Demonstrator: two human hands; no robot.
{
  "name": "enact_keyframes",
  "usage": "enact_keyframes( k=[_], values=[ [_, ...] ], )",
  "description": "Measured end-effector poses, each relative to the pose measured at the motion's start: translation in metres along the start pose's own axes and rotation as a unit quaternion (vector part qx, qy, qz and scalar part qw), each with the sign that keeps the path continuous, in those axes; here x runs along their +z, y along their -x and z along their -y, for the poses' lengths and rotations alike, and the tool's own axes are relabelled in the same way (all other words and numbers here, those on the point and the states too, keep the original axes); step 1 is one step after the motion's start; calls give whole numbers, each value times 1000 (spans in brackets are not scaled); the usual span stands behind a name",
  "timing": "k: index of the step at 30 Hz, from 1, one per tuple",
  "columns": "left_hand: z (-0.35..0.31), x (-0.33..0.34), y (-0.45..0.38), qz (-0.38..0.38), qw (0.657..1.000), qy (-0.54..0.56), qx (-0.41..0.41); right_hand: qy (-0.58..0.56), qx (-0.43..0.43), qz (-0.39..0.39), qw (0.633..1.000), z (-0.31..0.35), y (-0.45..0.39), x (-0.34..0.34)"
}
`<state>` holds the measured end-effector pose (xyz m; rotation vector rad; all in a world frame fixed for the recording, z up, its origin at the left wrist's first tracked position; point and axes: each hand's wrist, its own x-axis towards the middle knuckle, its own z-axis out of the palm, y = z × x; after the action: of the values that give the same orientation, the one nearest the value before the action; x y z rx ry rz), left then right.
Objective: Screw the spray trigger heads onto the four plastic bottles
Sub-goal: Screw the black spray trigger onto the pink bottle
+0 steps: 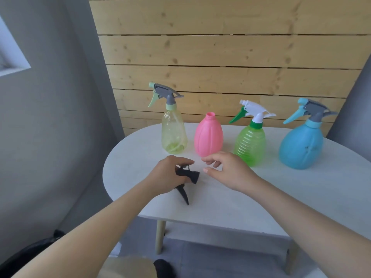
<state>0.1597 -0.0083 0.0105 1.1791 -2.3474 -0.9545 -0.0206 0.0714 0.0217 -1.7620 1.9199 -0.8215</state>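
Observation:
Four bottles stand in a row on the white table. The yellow bottle, the green bottle and the blue bottle each carry a trigger head. Between yellow and green, the pink bottle has a bare, uncapped neck. A black trigger head is gripped in my left hand just in front of the pink bottle, its lever pointing down toward me. My right hand hovers beside it, fingers apart, holding nothing.
A wooden plank wall rises right behind the table. Grey walls flank it on both sides. The table's rounded front edge and a pale wooden leg lie below my arms, with grey floor underneath.

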Motion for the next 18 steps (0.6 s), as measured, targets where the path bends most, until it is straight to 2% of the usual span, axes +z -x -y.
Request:
enact_keyframes(
  k=[2,5,7,10,15,18],
  values=[
    [-10,1,1,20,997,61,29,-5,21,58,998,-1,1,-6],
    [-25,3,-1,29,988,128,80,-72,57,170,981,0,6,-20],
    [-33,7,-5,30,984,137,108,-113,66,192,973,-2,10,-32],
    [-46,13,-14,14,973,204,107,-152,93,137,974,-6,13,-47],
    [-57,20,-45,-203,966,154,52,-169,112,-31,979,-21,19,-65],
    [-59,26,-64,-215,964,152,-12,-186,107,-70,974,-26,21,-72]
  ],
)
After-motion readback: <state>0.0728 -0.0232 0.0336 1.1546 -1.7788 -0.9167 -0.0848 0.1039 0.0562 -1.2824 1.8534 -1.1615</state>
